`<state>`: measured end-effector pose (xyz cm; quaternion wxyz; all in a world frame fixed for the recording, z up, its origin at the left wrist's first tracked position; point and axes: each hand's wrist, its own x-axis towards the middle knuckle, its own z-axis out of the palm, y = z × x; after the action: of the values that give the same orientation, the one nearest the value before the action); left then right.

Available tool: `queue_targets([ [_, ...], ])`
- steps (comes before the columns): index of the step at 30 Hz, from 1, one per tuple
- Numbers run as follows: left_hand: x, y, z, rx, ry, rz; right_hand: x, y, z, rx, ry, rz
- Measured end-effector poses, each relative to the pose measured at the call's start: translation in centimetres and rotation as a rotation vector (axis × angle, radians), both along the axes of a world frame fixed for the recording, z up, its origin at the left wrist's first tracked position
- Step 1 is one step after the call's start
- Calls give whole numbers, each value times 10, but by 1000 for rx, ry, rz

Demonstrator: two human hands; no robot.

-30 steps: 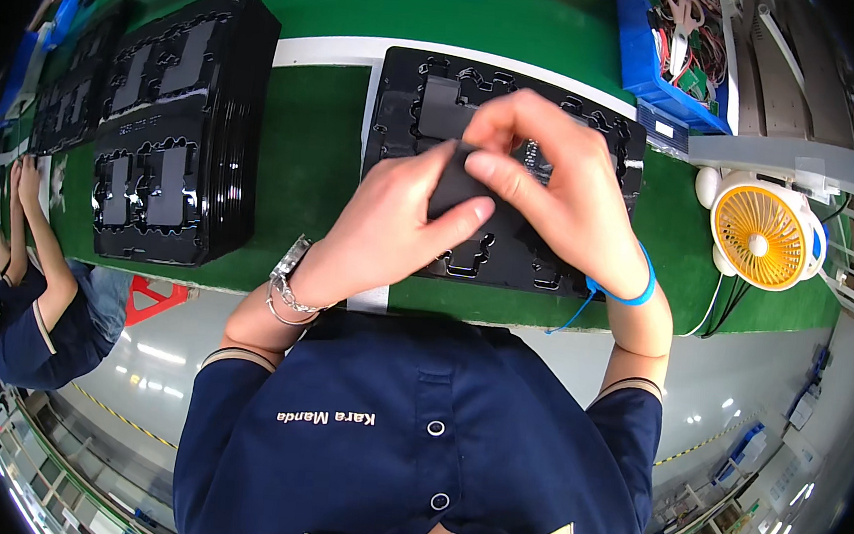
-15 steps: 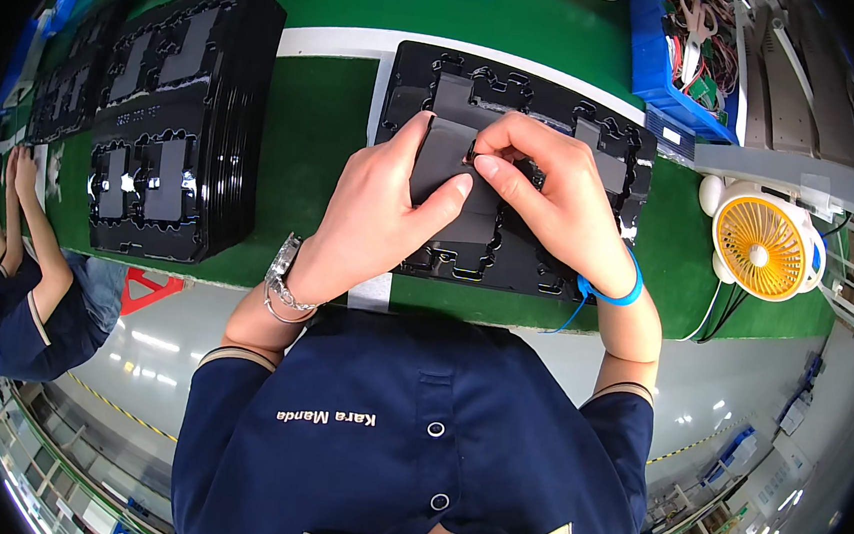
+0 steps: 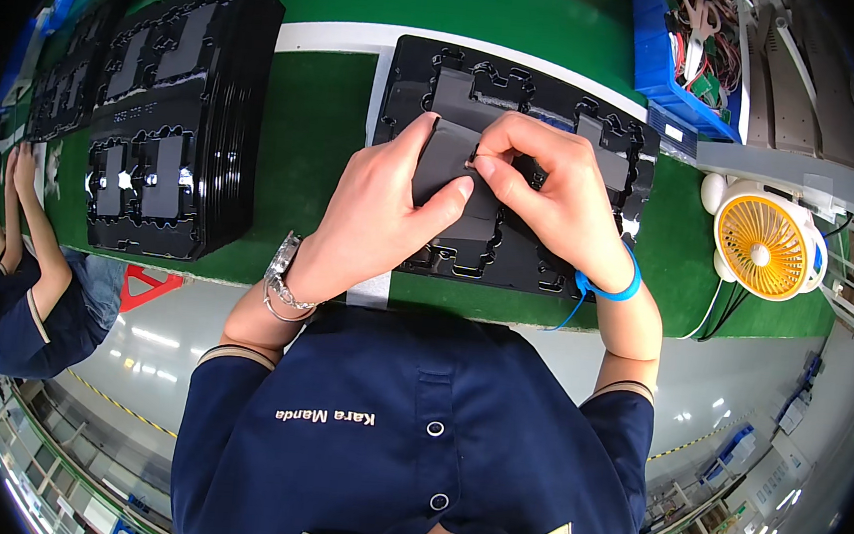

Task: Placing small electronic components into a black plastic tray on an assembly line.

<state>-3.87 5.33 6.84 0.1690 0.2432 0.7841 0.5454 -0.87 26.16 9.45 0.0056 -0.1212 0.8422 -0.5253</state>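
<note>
My left hand [image 3: 377, 198] grips a flat dark-grey rectangular piece [image 3: 442, 155], its thumb lying on the near face and its fingers behind the far edge. At the piece's right edge, my right hand [image 3: 559, 182] is closed in a pinch of thumb and forefinger. A tiny dark and coppery bit shows by those fingertips, too small to name. Both hands are above a black moulded plastic tray [image 3: 411, 60] with shaped pockets. Similar flat grey pieces [image 3: 455, 91] lie in its pockets, and my hands cover much of its middle.
To the left stands a tall stack of black trays [image 3: 231, 141] holding grey pieces, with more trays [image 3: 66, 78] beyond. At right are a white and yellow fan [image 3: 761, 248] and a blue bin [image 3: 654, 54] with scissors [image 3: 700, 22] and wires. Another person's arms [image 3: 36, 206] show at far left.
</note>
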Motion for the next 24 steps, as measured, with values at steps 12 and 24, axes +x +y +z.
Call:
queue_targets([
  [12,0,2,0,68,-69,-21,2,0,-5,-9,-5,-29],
  [24,-6,2,-2,188,-188,33,2,-6,-11,-340,-238,-84],
])
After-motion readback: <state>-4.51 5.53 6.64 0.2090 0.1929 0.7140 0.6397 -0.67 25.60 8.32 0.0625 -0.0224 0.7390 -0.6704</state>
